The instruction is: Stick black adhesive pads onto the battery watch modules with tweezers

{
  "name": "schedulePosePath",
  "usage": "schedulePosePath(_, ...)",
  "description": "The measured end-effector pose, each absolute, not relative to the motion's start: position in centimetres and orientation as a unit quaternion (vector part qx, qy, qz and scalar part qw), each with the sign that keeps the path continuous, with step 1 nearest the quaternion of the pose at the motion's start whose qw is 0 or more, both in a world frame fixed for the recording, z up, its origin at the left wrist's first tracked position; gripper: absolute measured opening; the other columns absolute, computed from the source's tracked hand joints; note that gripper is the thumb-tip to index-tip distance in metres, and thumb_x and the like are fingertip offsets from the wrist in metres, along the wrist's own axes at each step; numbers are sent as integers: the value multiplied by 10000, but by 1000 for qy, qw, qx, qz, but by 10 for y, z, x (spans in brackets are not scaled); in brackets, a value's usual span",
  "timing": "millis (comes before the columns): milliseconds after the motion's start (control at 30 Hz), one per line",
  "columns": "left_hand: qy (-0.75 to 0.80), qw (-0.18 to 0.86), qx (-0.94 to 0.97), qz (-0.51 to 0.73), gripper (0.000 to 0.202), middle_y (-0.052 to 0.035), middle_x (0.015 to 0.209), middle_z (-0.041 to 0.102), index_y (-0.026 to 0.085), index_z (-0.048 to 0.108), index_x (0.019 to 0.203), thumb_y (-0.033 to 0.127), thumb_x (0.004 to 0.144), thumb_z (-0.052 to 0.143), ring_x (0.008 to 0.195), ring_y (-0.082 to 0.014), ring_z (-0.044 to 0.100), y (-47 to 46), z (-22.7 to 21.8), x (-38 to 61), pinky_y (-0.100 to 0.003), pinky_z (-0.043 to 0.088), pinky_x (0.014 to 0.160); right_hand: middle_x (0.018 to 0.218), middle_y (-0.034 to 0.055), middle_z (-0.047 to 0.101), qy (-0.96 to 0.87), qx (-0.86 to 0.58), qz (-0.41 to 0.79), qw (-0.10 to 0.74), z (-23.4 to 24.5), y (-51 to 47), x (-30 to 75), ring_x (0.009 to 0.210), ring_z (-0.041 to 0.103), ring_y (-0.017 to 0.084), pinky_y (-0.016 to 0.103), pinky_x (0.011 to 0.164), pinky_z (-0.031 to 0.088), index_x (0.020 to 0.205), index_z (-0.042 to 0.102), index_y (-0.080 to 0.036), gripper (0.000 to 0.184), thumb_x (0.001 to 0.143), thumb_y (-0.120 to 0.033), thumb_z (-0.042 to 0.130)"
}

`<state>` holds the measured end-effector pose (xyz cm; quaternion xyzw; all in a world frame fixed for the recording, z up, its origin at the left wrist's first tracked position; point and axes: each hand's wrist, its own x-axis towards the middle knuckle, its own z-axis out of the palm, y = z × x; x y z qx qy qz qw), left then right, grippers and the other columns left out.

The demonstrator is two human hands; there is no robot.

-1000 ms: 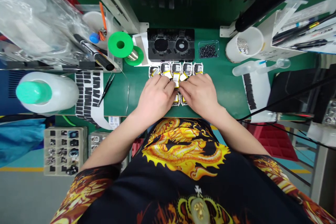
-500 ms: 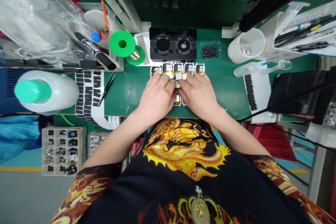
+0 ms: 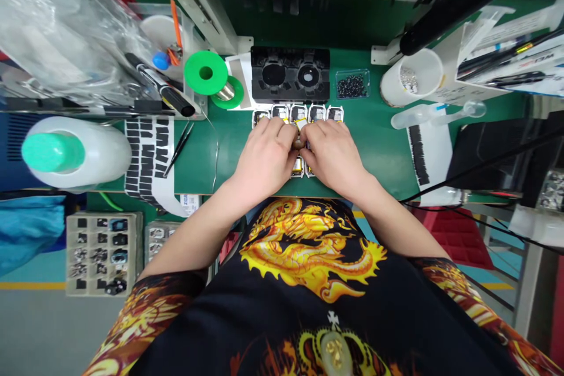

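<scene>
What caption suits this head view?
Left hand and right hand pinch a small part over rows of small modules on a green bench.

Bright, even overhead light; soft short shadows under left hand point(image 3: 263, 160) & right hand point(image 3: 335, 155) on bench point(image 3: 383, 155). Glare on bags point(image 3: 53, 23) at far-L corner, sheen on bottle point(image 3: 103, 153). Heavy fisheye bend at frame edges; ctr sharp.

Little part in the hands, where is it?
Head view, centre: the small yellow-and-silver part sits pinched between the left hand and right hand, by the row of silver modules.
</scene>
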<state>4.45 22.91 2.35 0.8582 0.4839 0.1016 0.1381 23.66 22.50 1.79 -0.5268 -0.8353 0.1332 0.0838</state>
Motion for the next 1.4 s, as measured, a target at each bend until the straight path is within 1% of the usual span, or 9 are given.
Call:
schedulePosePath(167, 481, 136, 857, 125, 160, -134, 1135, 669, 202, 721, 1160, 188, 1023, 639, 1091, -342, 612, 228, 22, 42, -521, 560, 960, 1079, 125, 740, -848, -505, 127, 102, 16, 219, 237, 1047, 595, 323, 452, 889, 398, 1072, 686, -214, 169, 1111, -184, 525)
schedulePosePath(333, 439, 123, 884, 109, 170, -120, 1062, 697, 195, 748, 989, 179, 1065, 597, 1035, -315, 623, 228, 21, 38, -495, 564, 935, 1131, 127, 732, -864, -484, 96, 103, 19, 211, 240, 1092, 579, 328, 471, 915, 416, 1049, 702, -221, 209, 1148, -245, 519)
schedulePosePath(467, 404, 108, 900, 122, 185, -121, 1114, 743, 175, 780, 1099, 200, 1095, 597, 1040, -305, 645, 224, 24, 34, -494, 575, 941, 1085, 103, 746, -885, -441, 79, 129, 20, 202, 246, 1090, 594, 314, 485, 938, 425, 1023, 713, -228, 252, 1167, -255, 508)
schedulePosePath(567, 363, 86, 921, 116, 226, -135, 1194, 763, 152, 777, 1209, 257, 1130, 593, 1092, -319, 659, 219, 25, 31, -496, 581, 938, 1149, 88, 784, -887, -412, 97, 186, 17, 191, 258, 1141, 631, 302, 488, 973, 449, 1049, 730, -228, 191, 1152, -261, 573)
schedulePosePath(667, 336, 81, 931, 116, 242, -139, 1251, 775, 149, 775, 1226, 314, 1141, 619, 1137, -324, 667, 215, 24, 29, -489, 583, 956, 1206, 72, 809, -849, -451, 109, 252, 10, 182, 275, 1148, 672, 291, 483, 966, 466, 1157, 750, -246, 117, 1124, -257, 639)
schedulePosePath(767, 334, 82, 930, 129, 204, -121, 1238, 793, 175, 790, 1202, 269, 1139, 620, 1125, -308, 678, 215, 20, 28, -473, 573, 952, 1145, 74, 815, -796, -532, 81, 276, 1, 179, 291, 1083, 687, 293, 476, 922, 464, 1176, 774, -252, 145, 1121, -258, 640)
schedulePosePath(967, 351, 95, 920, 146, 239, -121, 1157, 812, 146, 804, 1172, 270, 1146, 602, 1057, -296, 688, 223, 18, 39, -478, 574, 939, 1133, 110, 790, -783, -587, 67, 193, -4, 188, 300, 1019, 664, 313, 479, 856, 443, 1233, 796, -208, 248, 1137, -294, 584)
schedulePosePath(1167, 327, 119, 924, 156, 292, -146, 1240, 797, 114, 775, 1246, 302, 1162, 568, 1140, -305, 673, 228, 17, 65, -490, 579, 1040, 1171, 143, 763, -789, -590, 114, 126, 9, 197, 297, 1046, 645, 345, 487, 867, 447, 1273, 767, -204, 260, 1103, -285, 588)
schedulePosePath(1400, 319, 88, 935, 127, 302, -143, 1270, 793, 103, 773, 1201, 302, 1168, 548, 1127, -320, 662, 230, 9, 78, -496, 581, 1006, 1229, 153, 752, -797, -581, 139, 92, 18, 205, 296, 1086, 657, 352, 479, 909, 467, 1275, 754, -197, 252, 1057, -225, 631)
